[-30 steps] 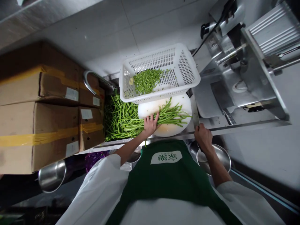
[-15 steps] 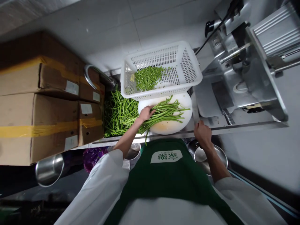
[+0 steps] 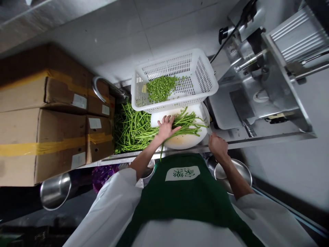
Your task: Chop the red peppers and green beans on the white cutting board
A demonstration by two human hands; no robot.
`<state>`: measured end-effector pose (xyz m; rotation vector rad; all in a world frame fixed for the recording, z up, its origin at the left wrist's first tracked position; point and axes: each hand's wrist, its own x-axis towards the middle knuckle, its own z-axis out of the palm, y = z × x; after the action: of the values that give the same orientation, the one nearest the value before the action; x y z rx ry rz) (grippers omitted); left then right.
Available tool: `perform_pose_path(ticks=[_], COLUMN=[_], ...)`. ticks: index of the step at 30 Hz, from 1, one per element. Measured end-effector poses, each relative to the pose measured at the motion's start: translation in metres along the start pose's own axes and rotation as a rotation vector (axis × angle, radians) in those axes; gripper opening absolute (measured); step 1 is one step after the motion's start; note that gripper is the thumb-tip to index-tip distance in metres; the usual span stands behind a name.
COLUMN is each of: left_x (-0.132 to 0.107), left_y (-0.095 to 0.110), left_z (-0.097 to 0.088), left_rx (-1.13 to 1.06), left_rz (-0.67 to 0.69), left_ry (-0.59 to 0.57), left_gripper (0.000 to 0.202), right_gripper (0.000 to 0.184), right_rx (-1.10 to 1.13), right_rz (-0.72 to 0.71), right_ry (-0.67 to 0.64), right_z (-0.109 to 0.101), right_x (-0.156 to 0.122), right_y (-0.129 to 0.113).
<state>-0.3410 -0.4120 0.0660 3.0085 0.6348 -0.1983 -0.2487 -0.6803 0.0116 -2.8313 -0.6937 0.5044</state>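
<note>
My left hand [image 3: 166, 127] lies flat with fingers spread on a bundle of long green beans [image 3: 189, 124] across a round white cutting board [image 3: 183, 140]. My right hand [image 3: 217, 146] is closed in a fist at the counter's front edge, right of the board; whatever it holds is hidden. Behind the board stands a white plastic basket [image 3: 203, 73] with a heap of chopped green bean pieces [image 3: 160, 88]. More long beans [image 3: 131, 128] fill the sink to the left.
Taped cardboard boxes [image 3: 51, 133] are stacked at the left beside a curved tap [image 3: 101, 84]. A steel slicing machine [image 3: 259, 68] stands at the right. Steel bowls sit below the counter: one [image 3: 55, 190] at the left, another [image 3: 238, 171] under my right arm.
My left hand has shifted a little right along the beans and spread its fingers flat. My right hand has moved slightly left along the counter edge.
</note>
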Motion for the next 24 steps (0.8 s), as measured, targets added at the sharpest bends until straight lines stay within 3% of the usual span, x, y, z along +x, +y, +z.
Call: perform_pose_path(ticks=[3,5,7,9,12,17,22,24], left_x=[0.023,0.028,0.019,0.002,-0.018,-0.010,-0.004,-0.012], left_y=[0.001,0.010,0.022,0.029,0.020,-0.005,-0.007,-0.014], left_z=[0.001,0.013,0.030,0.046,0.057,0.046,0.027,0.017], left_rx=[-0.029,0.006,0.098,0.169,0.189,0.200,0.173,0.120], left_rz=[-0.021,0.008,0.059,0.130,0.166,0.047,0.037,0.021], left_ry=[-0.158,-0.264,-0.233,-0.141,-0.109,-0.091,-0.083,-0.027], left_gripper=[0.094,0.107,0.109,0.095,0.074,0.072,0.097,0.095], right_gripper=[0.036,0.036,0.035,0.035,0.038,0.037,0.033,0.031], right_rx=[-0.007,-0.008,-0.012,-0.016,-0.017,-0.019,-0.015,-0.016], right_rz=[0.028,0.026,-0.008,-0.031,0.007,0.038,-0.097,-0.136], right_ry=[0.016,0.006,-0.015,-0.022,-0.001,0.011,-0.031,-0.052], right_z=[0.000,0.001,0.003,0.004,0.006,0.010,0.011,0.011], right_x=[0.003,0.004,0.004,0.004,0.005,0.000,-0.010,-0.011], right_y=[0.002,0.001,0.000,0.002,0.011,0.012,-0.006,-0.008])
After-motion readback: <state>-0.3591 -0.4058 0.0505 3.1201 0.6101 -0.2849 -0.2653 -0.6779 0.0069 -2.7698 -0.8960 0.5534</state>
